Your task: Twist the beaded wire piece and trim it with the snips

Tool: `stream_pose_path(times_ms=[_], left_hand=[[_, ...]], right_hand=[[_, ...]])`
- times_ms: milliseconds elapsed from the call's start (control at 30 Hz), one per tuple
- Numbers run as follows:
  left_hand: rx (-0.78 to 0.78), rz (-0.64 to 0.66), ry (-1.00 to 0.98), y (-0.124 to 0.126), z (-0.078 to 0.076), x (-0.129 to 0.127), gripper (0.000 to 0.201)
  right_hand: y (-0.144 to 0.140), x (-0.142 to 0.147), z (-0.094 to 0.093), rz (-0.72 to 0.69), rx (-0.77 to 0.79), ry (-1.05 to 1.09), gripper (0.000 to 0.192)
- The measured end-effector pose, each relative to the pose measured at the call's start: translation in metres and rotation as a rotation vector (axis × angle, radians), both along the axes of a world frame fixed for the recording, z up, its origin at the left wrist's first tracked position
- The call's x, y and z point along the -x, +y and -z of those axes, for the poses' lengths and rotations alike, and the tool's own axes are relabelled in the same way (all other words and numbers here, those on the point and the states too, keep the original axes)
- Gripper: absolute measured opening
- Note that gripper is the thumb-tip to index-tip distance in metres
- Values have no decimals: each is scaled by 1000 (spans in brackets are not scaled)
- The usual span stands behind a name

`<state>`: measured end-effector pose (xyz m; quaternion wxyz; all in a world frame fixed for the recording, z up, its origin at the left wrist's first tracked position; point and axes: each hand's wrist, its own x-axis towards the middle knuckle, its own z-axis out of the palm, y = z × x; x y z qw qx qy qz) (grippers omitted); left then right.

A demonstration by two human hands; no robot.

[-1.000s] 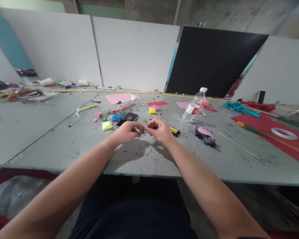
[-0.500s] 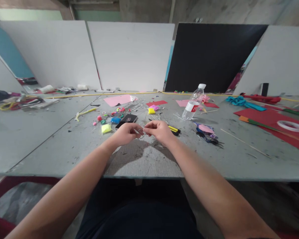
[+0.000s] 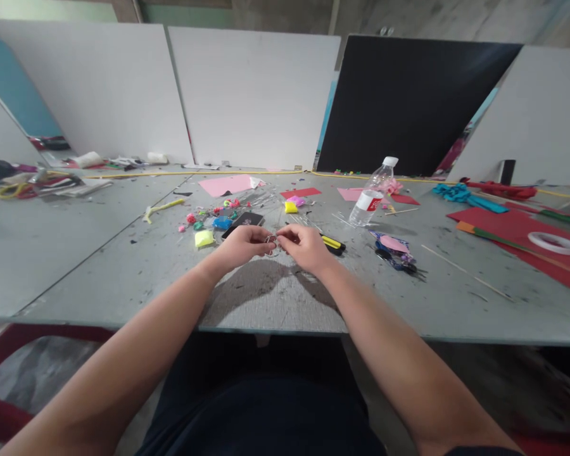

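both hands meet over the grey scuffed worktop [image 3: 123, 266], the left hand [image 3: 240, 247] and right hand [image 3: 306, 246] each with its grip pinched on a small thin piece of silvery wire [image 3: 270, 240], too fine to make out its shape, held just above the surface. just behind lie a black phone [image 3: 244, 221] and a yellow-and-black marker [image 3: 332, 242]. a clear plastic water bottle [image 3: 371, 201] lies farther right, a lime foam block [image 3: 204, 238] left.

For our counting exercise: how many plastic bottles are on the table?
1. The plastic bottle stands tilted toward the back of the table, right of both hands, beside pink paper scraps. None other shows; clutter might hide more.
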<state>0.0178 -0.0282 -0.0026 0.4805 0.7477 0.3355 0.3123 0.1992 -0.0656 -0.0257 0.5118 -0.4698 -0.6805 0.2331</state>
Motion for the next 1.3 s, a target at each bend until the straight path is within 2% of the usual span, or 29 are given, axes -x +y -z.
stream_pose_path(times_ms=[267, 433, 633, 767, 900, 1133, 1300], left_hand=[[-102, -10, 98, 0, 0, 1, 7], [-102, -18, 85, 0, -1, 0, 9], [-73, -31, 81, -1, 0, -3, 6], [-156, -40, 139, 0, 3, -3, 6], [-282, -73, 202, 2, 3, -1, 8], [-387, -117, 238, 5, 6, -2, 9], [-287, -76, 183, 5, 7, -2, 9]], right_hand=[[-2, -1, -1, -7, 31, -114, 15], [-4, 0, -1, 35, -93, -139, 12], [-4, 2, 1, 101, -265, -367, 10], [-5, 3, 1, 119, -274, -513, 15], [-6, 5, 0, 116, -258, -571, 19], [-1, 7, 4, 116, -238, -509, 18], [0, 4, 5, 90, -115, -202, 13]])
